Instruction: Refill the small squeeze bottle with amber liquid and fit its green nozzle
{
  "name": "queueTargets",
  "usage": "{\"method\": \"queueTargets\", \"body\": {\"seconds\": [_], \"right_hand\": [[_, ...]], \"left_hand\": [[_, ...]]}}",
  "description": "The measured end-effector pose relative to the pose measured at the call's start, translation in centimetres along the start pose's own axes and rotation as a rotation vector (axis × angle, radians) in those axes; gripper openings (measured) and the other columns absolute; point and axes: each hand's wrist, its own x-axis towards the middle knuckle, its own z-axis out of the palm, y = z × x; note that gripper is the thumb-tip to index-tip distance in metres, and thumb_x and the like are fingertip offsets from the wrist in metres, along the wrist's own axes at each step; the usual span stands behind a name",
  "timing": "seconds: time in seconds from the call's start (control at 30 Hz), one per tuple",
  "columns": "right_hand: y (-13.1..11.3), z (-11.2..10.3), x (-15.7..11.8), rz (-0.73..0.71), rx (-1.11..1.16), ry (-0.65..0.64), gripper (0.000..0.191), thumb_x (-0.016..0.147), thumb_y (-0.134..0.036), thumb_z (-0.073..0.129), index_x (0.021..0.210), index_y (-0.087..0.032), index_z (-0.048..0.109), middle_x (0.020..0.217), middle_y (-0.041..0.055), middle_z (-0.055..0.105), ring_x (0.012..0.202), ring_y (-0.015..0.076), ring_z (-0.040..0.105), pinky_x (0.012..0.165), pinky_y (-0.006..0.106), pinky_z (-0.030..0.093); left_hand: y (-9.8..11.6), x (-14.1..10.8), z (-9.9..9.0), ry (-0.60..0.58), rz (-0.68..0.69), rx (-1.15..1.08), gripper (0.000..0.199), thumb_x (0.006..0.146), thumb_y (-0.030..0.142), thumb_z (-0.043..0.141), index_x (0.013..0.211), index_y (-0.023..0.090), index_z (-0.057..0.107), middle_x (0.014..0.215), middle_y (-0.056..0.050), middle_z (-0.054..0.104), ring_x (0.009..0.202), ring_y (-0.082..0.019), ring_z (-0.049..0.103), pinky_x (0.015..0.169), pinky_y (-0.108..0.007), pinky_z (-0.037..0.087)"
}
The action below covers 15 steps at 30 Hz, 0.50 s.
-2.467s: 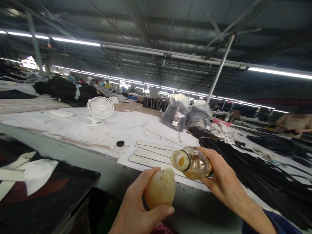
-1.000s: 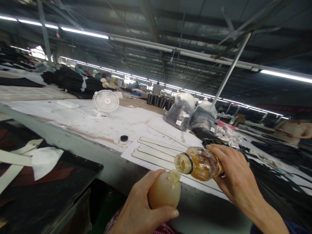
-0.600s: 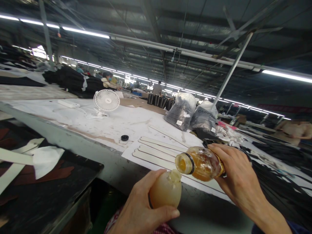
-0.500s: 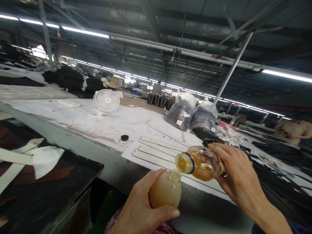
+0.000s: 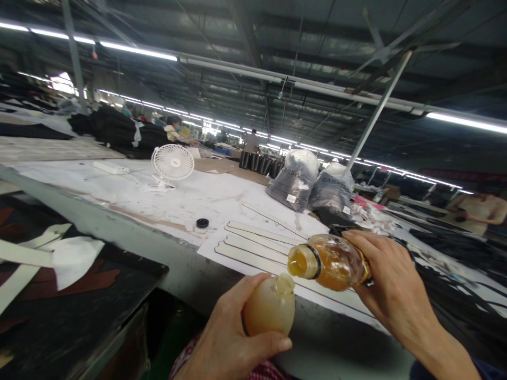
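My left hand (image 5: pixel 233 332) is wrapped round a small cloudy, pale-yellow bottle (image 5: pixel 271 311), its open neck pointing up. In my right hand (image 5: pixel 392 279) is a larger clear bottle (image 5: pixel 336 262) of amber liquid, tipped on its side. The liquid reaches the larger bottle's uncapped mouth, which sits just above and right of the small bottle's neck. Whether any liquid is flowing between them I cannot tell. A round black cap (image 5: pixel 202 223) lies on the white-covered table (image 5: pixel 222 192). Behind the bottles are several pale strips with dark edges (image 5: pixel 253 248) on a white sheet.
A small white fan (image 5: pixel 173 162) stands on the table at the left. Two plastic-wrapped bundles (image 5: pixel 295 182) sit further back. Pale strips and brown pieces lie on a dark surface (image 5: pixel 130 279) at lower left. One person (image 5: pixel 481 211) stands at far right; others are farther away.
The amber bottle in my right hand has shifted slightly right, and its liquid now fills more of the tilted mouth. My left hand and the small bottle have hardly moved.
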Motion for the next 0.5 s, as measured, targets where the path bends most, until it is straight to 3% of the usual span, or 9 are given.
{"method": "queueTargets", "body": {"seconds": [0.5], "right_hand": [[0.04, -0.15, 0.03, -0.003, -0.007, 0.007, 0.054, 0.085, -0.02, 0.048, 0.137, -0.018, 0.036, 0.118, 0.0149, 0.056, 0.106, 0.033, 0.053, 0.085, 0.045, 0.043]], "left_hand": [[-0.2, 0.07, 0.03, -0.039, 0.025, -0.014, 0.063, 0.058, 0.026, 0.075, 0.119, 0.022, 0.06, 0.113, -0.006, 0.067, 0.1, -0.027, 0.062, 0.089, -0.038, 0.052]]}}
